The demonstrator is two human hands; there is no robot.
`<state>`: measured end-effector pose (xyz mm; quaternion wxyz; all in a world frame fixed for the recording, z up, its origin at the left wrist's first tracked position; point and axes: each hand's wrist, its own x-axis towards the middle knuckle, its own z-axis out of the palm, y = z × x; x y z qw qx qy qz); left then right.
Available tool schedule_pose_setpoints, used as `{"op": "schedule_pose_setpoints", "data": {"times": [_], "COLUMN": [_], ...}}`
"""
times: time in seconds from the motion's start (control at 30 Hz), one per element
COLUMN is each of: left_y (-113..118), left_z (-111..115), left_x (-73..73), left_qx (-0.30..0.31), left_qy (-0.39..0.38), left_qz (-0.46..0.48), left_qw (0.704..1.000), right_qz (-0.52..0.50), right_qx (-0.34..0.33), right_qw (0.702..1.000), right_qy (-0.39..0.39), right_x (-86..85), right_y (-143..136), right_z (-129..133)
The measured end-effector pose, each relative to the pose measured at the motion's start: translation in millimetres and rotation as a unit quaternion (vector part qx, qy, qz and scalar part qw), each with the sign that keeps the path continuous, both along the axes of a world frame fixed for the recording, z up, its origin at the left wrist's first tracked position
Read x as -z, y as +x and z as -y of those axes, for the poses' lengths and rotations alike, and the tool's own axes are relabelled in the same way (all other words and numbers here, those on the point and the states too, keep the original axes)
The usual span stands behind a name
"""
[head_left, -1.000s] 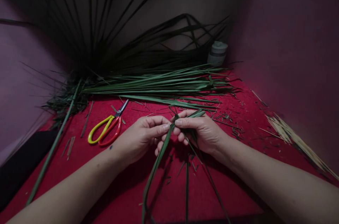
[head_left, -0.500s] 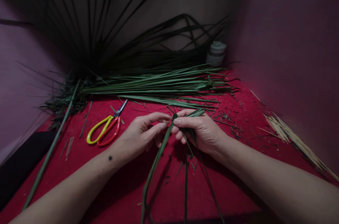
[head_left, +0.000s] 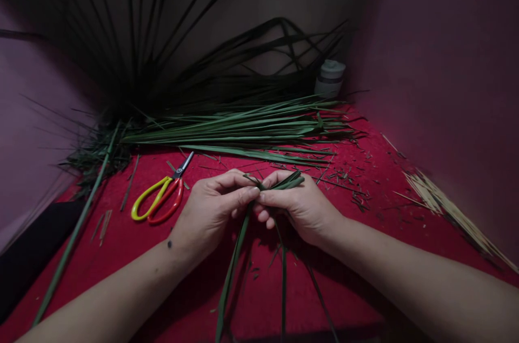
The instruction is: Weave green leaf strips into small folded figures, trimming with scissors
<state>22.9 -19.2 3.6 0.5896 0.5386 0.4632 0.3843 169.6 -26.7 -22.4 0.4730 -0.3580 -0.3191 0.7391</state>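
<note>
Both hands meet over the red cloth around a small bundle of folded green leaf strips [head_left: 286, 182]. My left hand [head_left: 221, 199] pinches the strips between thumb and forefinger at the left end of the fold. Thumb and fingers of my right hand [head_left: 298, 202] are closed around the bundle, its folded part lying over the forefinger. Long loose strip ends [head_left: 235, 270] hang down below the hands toward the front. The exact weave under the fingertips is hidden. To the left of my left hand lie scissors [head_left: 166, 191] with one yellow and one red handle loop.
Long green leaves [head_left: 235, 129] lie in a pile across the back of the red cloth [head_left: 182, 289]. A lidded cup [head_left: 330, 79] stands behind them at right. Thin pale sticks [head_left: 454, 213] lie at far right, with leaf scraps [head_left: 344, 178] scattered nearer. A long stalk [head_left: 77, 235] runs along the left.
My left hand has moved right and closed its thumb and forefinger onto the strips at the fold. The bundle has shifted slightly left, and the hands now touch.
</note>
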Motion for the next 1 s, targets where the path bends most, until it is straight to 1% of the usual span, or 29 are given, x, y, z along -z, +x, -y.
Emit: {"op": "schedule_pose_setpoints", "data": {"times": [0.2,0.33,0.5,0.57,0.67,0.8,0.9,1.0], "left_y": [6,6,-1,-2,0,1,-5,-12], "left_z": [4,1,-13,-17,-16,-13,-17,-26], "left_x": [5.3,10.5,13.9,11.2,3.6,-4.8,-4.8,-1.4], "left_qx": [0.028,0.015,-0.016,-0.030,-0.048,-0.072,-0.104,-0.115], "left_qy": [-0.063,-0.088,-0.108,-0.104,-0.085,-0.046,-0.007,0.014], "left_qz": [0.091,0.089,0.123,0.134,0.139,0.086,0.040,0.036], "left_qw": [0.994,0.992,0.986,0.985,0.985,0.993,0.994,0.993], "right_qz": [0.020,0.042,0.025,0.041,0.088,0.125,0.171,0.208], "right_qx": [0.013,0.017,-0.019,-0.018,-0.022,-0.052,-0.058,-0.040], "right_qw": [1.000,0.999,0.997,0.995,0.993,0.989,0.983,0.976], "right_qy": [0.012,0.023,0.074,0.086,0.079,0.053,0.045,0.042], "right_x": [1.3,-1.7,-3.8,-3.2,-2.3,-3.6,-6.3,-8.8], "right_y": [-2,-3,1,4,8,12,13,11], "right_z": [1,3,-1,-3,-5,-5,-4,-2]}}
